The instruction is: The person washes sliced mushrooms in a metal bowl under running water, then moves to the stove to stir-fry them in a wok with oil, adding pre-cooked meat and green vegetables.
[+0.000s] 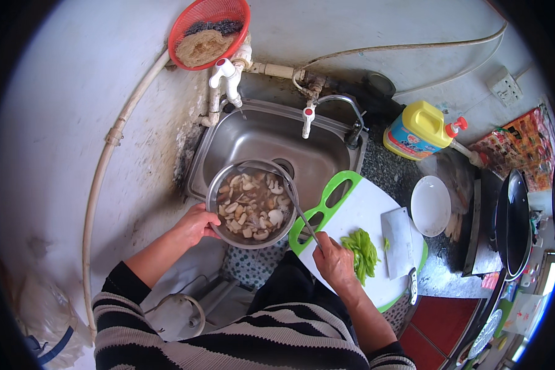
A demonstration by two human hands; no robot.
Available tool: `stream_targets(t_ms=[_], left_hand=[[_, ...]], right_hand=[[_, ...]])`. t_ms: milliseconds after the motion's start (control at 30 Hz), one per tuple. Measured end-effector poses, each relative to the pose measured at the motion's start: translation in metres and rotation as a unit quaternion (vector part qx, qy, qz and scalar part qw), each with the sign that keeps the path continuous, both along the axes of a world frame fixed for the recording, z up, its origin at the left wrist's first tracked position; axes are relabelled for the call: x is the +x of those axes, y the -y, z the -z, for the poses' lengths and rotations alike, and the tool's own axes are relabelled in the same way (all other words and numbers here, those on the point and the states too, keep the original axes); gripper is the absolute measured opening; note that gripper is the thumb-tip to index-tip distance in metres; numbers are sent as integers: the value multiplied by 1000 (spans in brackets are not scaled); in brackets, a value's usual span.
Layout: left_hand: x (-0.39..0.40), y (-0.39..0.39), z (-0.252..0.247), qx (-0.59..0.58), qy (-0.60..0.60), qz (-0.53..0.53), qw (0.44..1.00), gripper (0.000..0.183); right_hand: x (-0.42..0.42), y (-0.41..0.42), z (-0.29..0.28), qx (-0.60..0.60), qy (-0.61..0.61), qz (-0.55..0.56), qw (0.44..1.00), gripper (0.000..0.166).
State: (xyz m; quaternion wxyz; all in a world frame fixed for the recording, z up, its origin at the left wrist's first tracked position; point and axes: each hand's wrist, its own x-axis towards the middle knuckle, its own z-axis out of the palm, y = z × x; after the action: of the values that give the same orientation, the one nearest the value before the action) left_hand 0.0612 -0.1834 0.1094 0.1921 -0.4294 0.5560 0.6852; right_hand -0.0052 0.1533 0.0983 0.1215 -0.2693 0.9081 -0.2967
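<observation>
My left hand (198,225) grips the left rim of a stainless steel bowl (212,194), thumb over the edge. The bowl is at the front of a steel sink (259,134) and holds sliced mushrooms (254,206) in brownish liquid. My right hand (335,259) is closed around the long metal handle (304,217) of a utensil whose far end is at the bowl's right side; its head is hidden. Beside that hand, cut green peppers (361,254) lie on a white cutting board (365,203) with a green edge. A cleaver (397,243) rests on the board's right part.
A white plate (430,206) and a yellow detergent jug (416,132) stand on the dark counter. White taps (308,122) overhang the sink. A red basket (240,27) with dried food hangs at the upper left. At the far right is a black wok (512,226).
</observation>
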Motion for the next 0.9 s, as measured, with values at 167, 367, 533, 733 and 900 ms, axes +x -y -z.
stream_targets(t_ms=[167, 367, 533, 733, 900], left_hand=[[-6, 5, -1, 8, 0, 23, 1000, 38], [-13, 8, 6, -4, 13, 38, 999, 35], [-14, 13, 13, -2, 15, 32, 999, 30], [-20, 15, 13, -17, 29, 38, 999, 29], [-25, 19, 16, -19, 40, 45, 998, 32]], right_hand=[[-1, -1, 2, 3, 10, -1, 1000, 18], [-1, -1, 6, 8, 19, 6, 1000, 19], [-1, 0, 6, 11, 31, 12, 999, 20], [-4, 2, 7, 11, 33, 13, 999, 19], [-6, 5, 7, 9, 36, 19, 999, 19]])
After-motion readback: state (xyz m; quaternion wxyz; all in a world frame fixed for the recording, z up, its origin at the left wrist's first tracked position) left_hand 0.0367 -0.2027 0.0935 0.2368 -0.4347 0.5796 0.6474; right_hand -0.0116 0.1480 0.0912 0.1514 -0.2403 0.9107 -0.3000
